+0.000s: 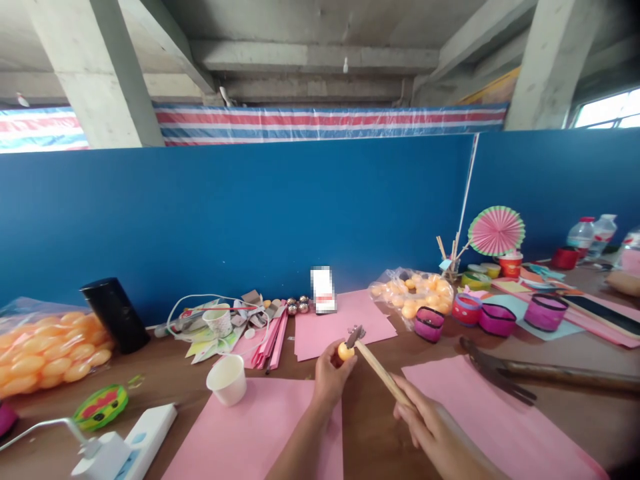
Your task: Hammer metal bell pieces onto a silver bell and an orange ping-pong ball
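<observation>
Near the middle of the table my left hand [332, 373] is closed around a small orange ball [345, 351], which shows between thumb and fingers. My right hand [425, 417] grips the wooden handle of a small hammer [383, 371]. The hammer's dark metal head is at the upper right of the ball, very close to it; whether they touch I cannot tell. Behind both hands lies a pink paper sheet [345, 323]. Another pink sheet [250, 427] is under and left of my left forearm, and a third [493, 407] lies to the right of my right hand.
A white paper cup [227, 381] and power strip [150, 437] stand at left. Bags of orange balls lie at far left [50, 347] and back right [415, 293]. A larger hammer [565, 373] lies at right, near purple containers [545, 312]. A blue partition [300, 213] borders the table.
</observation>
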The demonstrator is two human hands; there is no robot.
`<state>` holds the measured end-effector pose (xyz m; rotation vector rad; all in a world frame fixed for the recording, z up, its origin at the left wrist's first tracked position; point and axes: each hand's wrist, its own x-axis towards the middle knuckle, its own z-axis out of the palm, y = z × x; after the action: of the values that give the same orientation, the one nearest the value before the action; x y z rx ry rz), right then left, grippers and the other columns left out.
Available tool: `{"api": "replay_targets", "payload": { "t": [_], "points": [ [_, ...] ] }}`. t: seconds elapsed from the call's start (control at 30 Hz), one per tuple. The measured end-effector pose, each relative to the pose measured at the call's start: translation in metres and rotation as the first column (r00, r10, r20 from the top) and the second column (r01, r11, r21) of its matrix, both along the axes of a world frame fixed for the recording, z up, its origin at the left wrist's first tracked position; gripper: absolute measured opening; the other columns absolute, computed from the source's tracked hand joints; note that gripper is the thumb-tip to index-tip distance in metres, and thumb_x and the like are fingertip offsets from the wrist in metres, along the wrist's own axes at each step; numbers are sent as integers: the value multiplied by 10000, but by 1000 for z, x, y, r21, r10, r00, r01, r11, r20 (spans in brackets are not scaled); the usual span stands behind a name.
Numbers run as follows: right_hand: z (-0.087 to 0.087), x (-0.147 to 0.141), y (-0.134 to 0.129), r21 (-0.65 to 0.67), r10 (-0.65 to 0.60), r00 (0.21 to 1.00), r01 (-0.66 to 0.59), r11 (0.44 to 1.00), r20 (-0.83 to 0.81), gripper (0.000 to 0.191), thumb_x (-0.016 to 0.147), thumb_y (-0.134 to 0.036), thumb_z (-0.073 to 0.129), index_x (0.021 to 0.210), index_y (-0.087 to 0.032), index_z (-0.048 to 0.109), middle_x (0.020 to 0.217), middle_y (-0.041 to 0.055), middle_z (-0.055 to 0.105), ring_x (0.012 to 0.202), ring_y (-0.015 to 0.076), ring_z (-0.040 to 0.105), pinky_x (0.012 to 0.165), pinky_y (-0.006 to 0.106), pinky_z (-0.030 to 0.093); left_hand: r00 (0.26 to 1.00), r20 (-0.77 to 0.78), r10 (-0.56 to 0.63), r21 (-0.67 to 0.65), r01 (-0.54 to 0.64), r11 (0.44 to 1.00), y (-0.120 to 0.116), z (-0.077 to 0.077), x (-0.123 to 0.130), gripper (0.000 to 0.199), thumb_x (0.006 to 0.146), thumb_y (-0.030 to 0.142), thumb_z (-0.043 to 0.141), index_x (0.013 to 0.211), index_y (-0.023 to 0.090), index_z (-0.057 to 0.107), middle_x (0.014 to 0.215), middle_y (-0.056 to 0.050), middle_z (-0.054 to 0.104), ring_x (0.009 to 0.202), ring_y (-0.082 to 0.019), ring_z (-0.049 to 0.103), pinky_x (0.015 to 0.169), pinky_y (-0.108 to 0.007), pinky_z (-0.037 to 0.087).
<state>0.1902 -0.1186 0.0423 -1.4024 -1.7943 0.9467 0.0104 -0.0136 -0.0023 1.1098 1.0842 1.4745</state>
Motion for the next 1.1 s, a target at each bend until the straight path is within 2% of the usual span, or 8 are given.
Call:
{"api": "replay_targets", "payload": {
  "t": [0.13,0.33,0.5,0.63,0.8,1.1],
  "points": [
    [2,-1,1,-14,9,1000,-9,1000,-8,390,884,-361,274,1252,-247,332,716,-33,537,543,102,504,550,212,423,997,-75,-30,53,34,998,0,-3,-1,507,555,312,719,1018,137,609,870,-82,662,743,-181,603,689,-290,472],
    [6,-3,2,-35,8,1000,-8,999,-12,409,868,-365,289,1257,-247,339,745,-23,554,544,104,517,554,215,433,988,-127,-88,96,100,990,0,-3,0,458,593,243,693,1032,162,590,906,-67,655,788,-187,602,728,-303,468],
    [5,-3,2,-1,-21,1000,21,1000,-16,419,871,-383,259,1256,-244,349,762,-10,552,543,109,515,567,231,437,987,-151,-45,79,57,995,0,-4,0,454,591,209,687,1031,163,583,922,-67,652,804,-189,601,750,-308,465],
    [0,-2,2,-19,7,1000,-7,1000,-10,429,869,-367,276,1278,-250,324,757,-16,553,539,105,512,553,222,435,983,-163,-79,97,96,991,-1,-3,0,438,615,223,672,1039,165,580,939,-71,649,802,-186,601,741,-301,467],
    [-4,0,2,-4,4,1000,-4,1000,-17,431,876,-374,269,1286,-247,310,757,-18,557,542,103,509,556,216,434,985,-155,-69,91,84,992,-1,-2,-1,454,599,251,687,1033,162,586,917,-72,654,777,-183,606,721,-298,472],
    [1,-3,0,-1,-17,1000,17,1000,-11,437,863,-389,289,1271,-243,351,730,-18,569,529,104,510,540,207,432,997,-80,-17,30,19,999,-3,3,1,494,534,316,728,989,157,621,847,-68,670,728,-175,610,672,-276,477]
  ]
}}
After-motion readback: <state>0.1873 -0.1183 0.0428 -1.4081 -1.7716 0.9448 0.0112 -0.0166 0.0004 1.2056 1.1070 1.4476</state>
